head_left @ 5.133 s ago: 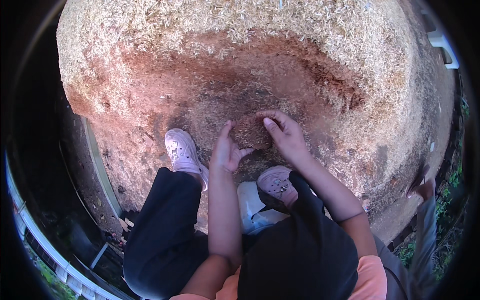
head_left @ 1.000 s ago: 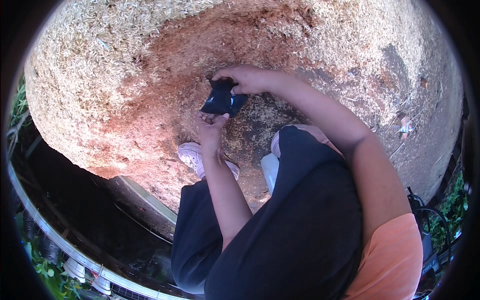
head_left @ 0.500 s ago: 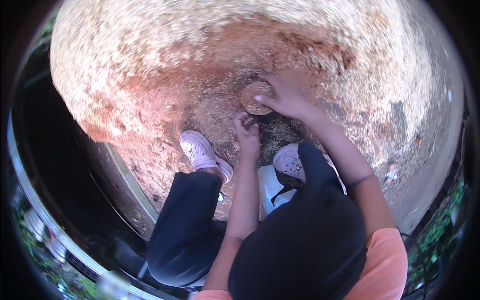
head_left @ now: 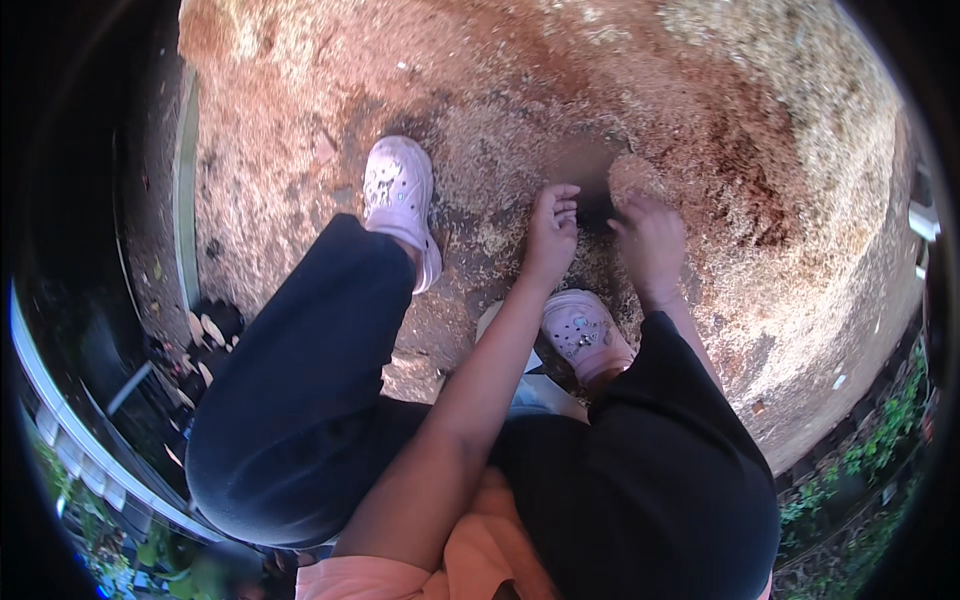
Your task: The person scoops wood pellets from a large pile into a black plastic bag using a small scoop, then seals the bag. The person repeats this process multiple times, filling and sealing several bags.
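Note:
A small black pot or bag (head_left: 597, 205), blurred by motion, sits between my hands over the ground. Against its right side shows a rounded mass of brown crumbly material (head_left: 634, 176), apparently its filling. My right hand (head_left: 654, 250) is bent round the near edge of this mass, thumb toward the black side. Just left of the pot is my left hand (head_left: 551, 240), its fingers curled in loosely; whatever lies in the palm, if anything, is hidden. I cannot tell whether the left fingertips touch the pot.
Reddish soil strewn with pale shavings (head_left: 480, 130) spreads around. My pink clogs (head_left: 398, 190) stand apart on it. A whitish object (head_left: 545, 392) lies by my right foot. At left runs a pale strip (head_left: 186, 190) beside a dark area; green plants (head_left: 850, 470) edge the right.
My view has swung, so the clogs and soil sit differently. The round brown top has shifted to the right of the black part. My right hand has moved from its far side to the near edge.

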The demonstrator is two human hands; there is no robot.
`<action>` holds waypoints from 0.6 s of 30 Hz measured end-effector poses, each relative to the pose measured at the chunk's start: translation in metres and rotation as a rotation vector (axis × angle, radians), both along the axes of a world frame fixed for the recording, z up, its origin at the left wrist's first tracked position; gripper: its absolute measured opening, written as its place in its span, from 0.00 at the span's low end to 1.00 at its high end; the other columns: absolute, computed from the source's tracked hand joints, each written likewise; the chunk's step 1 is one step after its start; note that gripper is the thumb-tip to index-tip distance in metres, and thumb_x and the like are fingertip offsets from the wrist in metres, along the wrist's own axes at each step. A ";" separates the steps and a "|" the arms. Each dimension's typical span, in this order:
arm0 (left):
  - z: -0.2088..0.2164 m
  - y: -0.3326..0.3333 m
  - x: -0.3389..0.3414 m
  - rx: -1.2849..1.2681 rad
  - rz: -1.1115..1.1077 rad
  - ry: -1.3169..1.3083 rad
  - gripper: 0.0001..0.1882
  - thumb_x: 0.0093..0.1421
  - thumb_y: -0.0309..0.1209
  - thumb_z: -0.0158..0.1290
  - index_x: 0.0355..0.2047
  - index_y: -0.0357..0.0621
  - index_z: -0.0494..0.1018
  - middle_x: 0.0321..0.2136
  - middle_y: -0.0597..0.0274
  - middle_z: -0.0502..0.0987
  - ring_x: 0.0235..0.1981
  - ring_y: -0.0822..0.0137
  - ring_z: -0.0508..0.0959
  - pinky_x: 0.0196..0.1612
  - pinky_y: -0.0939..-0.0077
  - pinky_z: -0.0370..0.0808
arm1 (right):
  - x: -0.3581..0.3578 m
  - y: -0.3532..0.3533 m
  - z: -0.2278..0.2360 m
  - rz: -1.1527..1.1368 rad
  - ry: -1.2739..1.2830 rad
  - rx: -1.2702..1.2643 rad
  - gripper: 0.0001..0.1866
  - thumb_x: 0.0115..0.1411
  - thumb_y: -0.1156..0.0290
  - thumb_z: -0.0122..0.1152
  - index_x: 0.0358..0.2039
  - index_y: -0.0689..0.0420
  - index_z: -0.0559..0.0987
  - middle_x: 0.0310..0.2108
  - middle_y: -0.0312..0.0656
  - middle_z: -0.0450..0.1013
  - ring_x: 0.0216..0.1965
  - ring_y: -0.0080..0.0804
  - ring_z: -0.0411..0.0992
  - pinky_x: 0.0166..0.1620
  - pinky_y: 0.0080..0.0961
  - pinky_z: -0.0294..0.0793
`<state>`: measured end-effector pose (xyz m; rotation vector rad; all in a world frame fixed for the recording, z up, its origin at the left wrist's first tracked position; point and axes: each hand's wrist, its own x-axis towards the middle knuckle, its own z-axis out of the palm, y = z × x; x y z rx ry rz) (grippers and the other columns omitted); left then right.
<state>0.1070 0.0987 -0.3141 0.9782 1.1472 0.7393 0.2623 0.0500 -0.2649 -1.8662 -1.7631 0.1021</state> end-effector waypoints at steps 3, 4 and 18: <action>-0.003 -0.004 0.000 -0.096 0.077 0.109 0.18 0.59 0.12 0.47 0.50 0.37 0.68 0.42 0.57 0.73 0.39 0.71 0.75 0.40 0.79 0.76 | -0.003 0.003 0.002 -0.017 -0.012 0.046 0.12 0.47 0.72 0.72 0.32 0.53 0.77 0.40 0.38 0.78 0.44 0.38 0.75 0.46 0.33 0.71; -0.003 -0.005 -0.001 -0.147 0.073 0.125 0.18 0.59 0.13 0.48 0.50 0.36 0.68 0.41 0.56 0.74 0.36 0.72 0.76 0.36 0.80 0.76 | -0.004 0.003 0.004 -0.025 -0.007 0.053 0.12 0.48 0.73 0.71 0.32 0.54 0.77 0.40 0.38 0.78 0.44 0.38 0.75 0.46 0.33 0.71; -0.004 -0.008 0.007 -0.447 0.076 0.125 0.16 0.58 0.17 0.52 0.48 0.33 0.67 0.30 0.54 0.78 0.25 0.66 0.82 0.18 0.81 0.71 | -0.006 -0.016 0.011 -0.119 0.164 -0.034 0.10 0.55 0.85 0.63 0.38 0.63 0.78 0.44 0.47 0.78 0.43 0.40 0.76 0.47 0.32 0.75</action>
